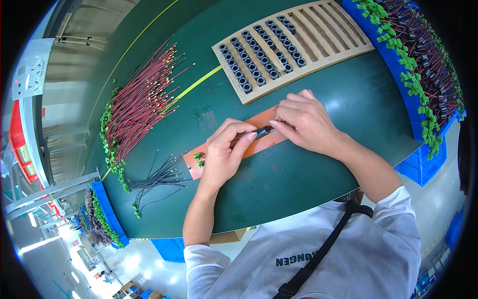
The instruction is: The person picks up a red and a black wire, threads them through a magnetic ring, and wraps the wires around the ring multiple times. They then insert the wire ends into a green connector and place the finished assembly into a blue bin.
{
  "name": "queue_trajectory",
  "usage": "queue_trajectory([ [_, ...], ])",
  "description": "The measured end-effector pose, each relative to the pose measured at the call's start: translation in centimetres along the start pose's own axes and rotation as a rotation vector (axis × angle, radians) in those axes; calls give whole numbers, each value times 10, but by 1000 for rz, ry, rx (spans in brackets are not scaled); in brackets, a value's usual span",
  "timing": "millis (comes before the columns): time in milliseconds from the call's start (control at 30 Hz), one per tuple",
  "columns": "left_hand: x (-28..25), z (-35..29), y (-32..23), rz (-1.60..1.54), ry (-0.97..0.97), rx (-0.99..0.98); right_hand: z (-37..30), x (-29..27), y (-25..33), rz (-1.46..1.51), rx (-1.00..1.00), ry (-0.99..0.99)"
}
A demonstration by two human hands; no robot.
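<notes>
My left hand (pixel 225 150) is closed, thumb and fingers pinching a small black cylinder (pixel 261 132) above an orange strip-shaped board (pixel 259 146). At the cylinder's far end is my right hand (pixel 304 121), its thumb and fingertips pressed together. What those fingertips grip is too small to make out. Green connectors (pixel 199 158) with short wires show on the board's left end, beside my left wrist. The rest of their wires is hidden by my left hand.
A slotted tray (pixel 269 91) with rows of black cylinders stands behind my hands. Bundles of red wires (pixel 144 94) and black wires (pixel 162 178) with green connectors lie left on the green table (pixel 289 172). Blue bins (pixel 403 84) of wired connectors line the right edge.
</notes>
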State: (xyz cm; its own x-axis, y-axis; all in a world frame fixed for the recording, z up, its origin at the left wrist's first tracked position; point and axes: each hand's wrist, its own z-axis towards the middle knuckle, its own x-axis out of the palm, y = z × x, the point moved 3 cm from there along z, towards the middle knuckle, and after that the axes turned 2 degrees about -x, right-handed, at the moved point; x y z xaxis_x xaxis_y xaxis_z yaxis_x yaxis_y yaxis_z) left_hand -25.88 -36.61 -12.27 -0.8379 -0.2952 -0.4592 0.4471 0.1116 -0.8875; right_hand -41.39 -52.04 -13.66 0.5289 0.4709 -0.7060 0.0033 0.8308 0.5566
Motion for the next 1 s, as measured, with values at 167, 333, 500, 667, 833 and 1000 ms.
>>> queue_trajectory([
  [167,4,-3,-6,94,-186,82,0,-1,0,5,-6,-3],
  [333,0,-1,-9,203,-136,193,-1,-2,0,2,-14,-12],
  [500,3,-1,-10,352,-74,322,-1,-1,-1,5,-19,-14],
  [667,14,-8,-6,414,-184,514,0,-1,-1,11,-28,-32],
  [833,16,-6,-7,347,-213,391,0,-1,-1,19,-15,-24],
  [1000,18,-4,-7,201,-215,146,0,-2,1,5,-20,-25],
])
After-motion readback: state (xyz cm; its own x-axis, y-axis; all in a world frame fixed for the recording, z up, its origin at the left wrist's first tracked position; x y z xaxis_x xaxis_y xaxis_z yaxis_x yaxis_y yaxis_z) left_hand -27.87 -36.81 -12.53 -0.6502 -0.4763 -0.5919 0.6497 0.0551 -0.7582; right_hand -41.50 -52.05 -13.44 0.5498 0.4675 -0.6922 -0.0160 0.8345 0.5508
